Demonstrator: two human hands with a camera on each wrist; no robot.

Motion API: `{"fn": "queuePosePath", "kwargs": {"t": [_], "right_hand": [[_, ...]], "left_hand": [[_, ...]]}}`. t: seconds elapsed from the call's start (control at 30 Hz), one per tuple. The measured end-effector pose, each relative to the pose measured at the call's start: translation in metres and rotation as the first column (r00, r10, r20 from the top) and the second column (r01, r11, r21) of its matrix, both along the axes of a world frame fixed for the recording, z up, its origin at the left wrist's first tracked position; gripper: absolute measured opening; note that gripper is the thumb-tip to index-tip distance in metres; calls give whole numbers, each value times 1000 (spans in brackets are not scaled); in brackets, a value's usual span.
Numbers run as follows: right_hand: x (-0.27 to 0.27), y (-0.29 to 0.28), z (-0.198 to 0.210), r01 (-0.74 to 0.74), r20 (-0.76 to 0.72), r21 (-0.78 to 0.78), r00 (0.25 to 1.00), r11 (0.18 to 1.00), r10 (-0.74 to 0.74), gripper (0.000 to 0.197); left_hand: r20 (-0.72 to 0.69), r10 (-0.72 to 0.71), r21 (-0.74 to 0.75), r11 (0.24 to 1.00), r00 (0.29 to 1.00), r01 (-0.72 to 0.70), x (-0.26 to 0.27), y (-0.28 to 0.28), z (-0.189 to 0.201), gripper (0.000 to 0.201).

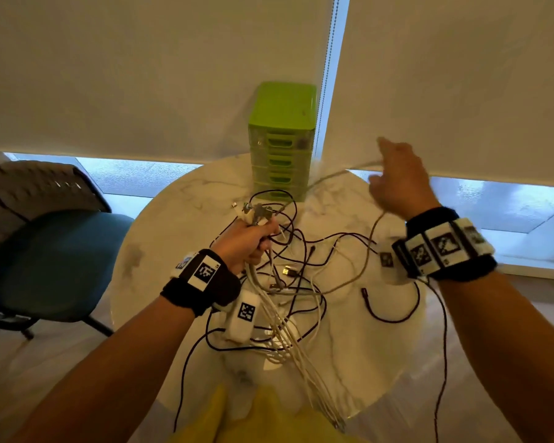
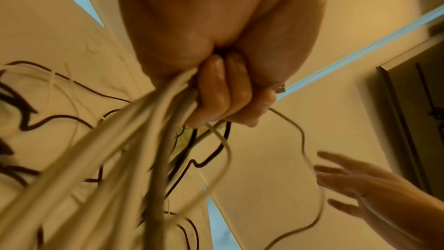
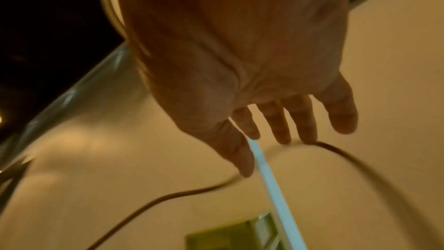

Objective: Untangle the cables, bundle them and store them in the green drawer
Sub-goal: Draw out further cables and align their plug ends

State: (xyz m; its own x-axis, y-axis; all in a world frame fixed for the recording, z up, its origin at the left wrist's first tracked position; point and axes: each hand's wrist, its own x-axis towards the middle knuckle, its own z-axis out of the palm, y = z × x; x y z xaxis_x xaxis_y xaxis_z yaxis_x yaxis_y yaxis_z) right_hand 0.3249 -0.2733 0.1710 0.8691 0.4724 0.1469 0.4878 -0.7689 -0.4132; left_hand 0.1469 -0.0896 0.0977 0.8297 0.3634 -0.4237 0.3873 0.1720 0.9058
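My left hand (image 1: 250,238) is raised over the middle of the round table and grips a bunch of cable ends, plugs sticking out above the fist. In the left wrist view its fingers (image 2: 223,98) curl round several white cables (image 2: 134,140). Below it a tangle of white and dark cables (image 1: 301,282) spreads on the table. My right hand (image 1: 397,180) is lifted to the right with straight, spread fingers (image 3: 276,126). A light cable (image 1: 339,174) runs across those fingertips without being gripped. The green drawer unit (image 1: 282,139) stands at the table's far edge, all drawers closed.
The marble table (image 1: 381,362) has a loose dark cable (image 1: 394,318) on its right side, and more cables hang over the near edge. A blue chair (image 1: 45,251) stands to the left. Roller blinds with a bead chain (image 1: 328,75) hang behind the drawers.
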Motion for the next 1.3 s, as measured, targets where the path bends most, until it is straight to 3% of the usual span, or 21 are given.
{"fn": "queuePosePath", "kwargs": {"t": [0.07,0.1,0.2,0.27,0.37,0.47,0.57,0.67,0.77,0.87,0.97,1.03,1.1,1.17,1.23,1.3], "right_hand": [[-30,12,-10,-184,78,-91,978,979,192,75],[-45,20,-17,-297,104,-141,944,944,312,71],[-69,33,-34,-523,14,-202,844,828,537,29],[-60,28,-32,-498,-31,-14,867,867,497,20],[-26,10,-15,-248,2,242,967,938,255,20],[-14,0,-14,-144,-19,72,989,987,146,20],[-35,2,-25,-337,55,-76,938,939,341,48],[-48,3,-34,-434,80,-102,893,895,443,28],[-33,-13,-28,-360,16,37,933,932,360,23],[-1,-46,-12,-177,11,257,984,950,180,20],[25,-84,-1,37,116,342,990,939,-81,22],[41,-108,-1,238,185,317,934,918,-306,28],[50,-133,-1,470,225,203,831,859,-508,30],[57,-158,-10,607,246,31,765,794,-595,31],[56,-175,-30,626,244,-97,769,774,-591,46],[45,-175,-52,524,228,-65,836,849,-498,59]], "left_hand": [[20,-47,20,999,999,46,4,-6,5,21],[27,-67,21,998,997,67,7,-10,8,21],[53,-128,-1,992,990,129,10,-16,16,24],[43,-146,15,989,988,145,8,-14,16,24],[31,-161,21,987,986,161,2,-10,11,22],[19,-174,23,984,984,174,5,-13,12,22],[15,-179,41,983,984,179,14,-19,14,22],[15,-209,31,978,978,208,19,-22,15,21],[-36,-163,90,982,986,165,24,-24,13,17],[-123,-56,197,977,991,80,25,-21,3,12],[-88,-6,63,998,996,12,30,-22,0,19],[-21,-41,-47,998,999,40,37,-30,6,22],[56,-94,-109,989,994,100,46,-44,16,24],[119,-141,-138,978,983,157,56,-59,27,25],[160,-178,-154,967,971,203,66,-75,34,27],[192,-195,-159,961,962,227,78,-93,38,27]]}}
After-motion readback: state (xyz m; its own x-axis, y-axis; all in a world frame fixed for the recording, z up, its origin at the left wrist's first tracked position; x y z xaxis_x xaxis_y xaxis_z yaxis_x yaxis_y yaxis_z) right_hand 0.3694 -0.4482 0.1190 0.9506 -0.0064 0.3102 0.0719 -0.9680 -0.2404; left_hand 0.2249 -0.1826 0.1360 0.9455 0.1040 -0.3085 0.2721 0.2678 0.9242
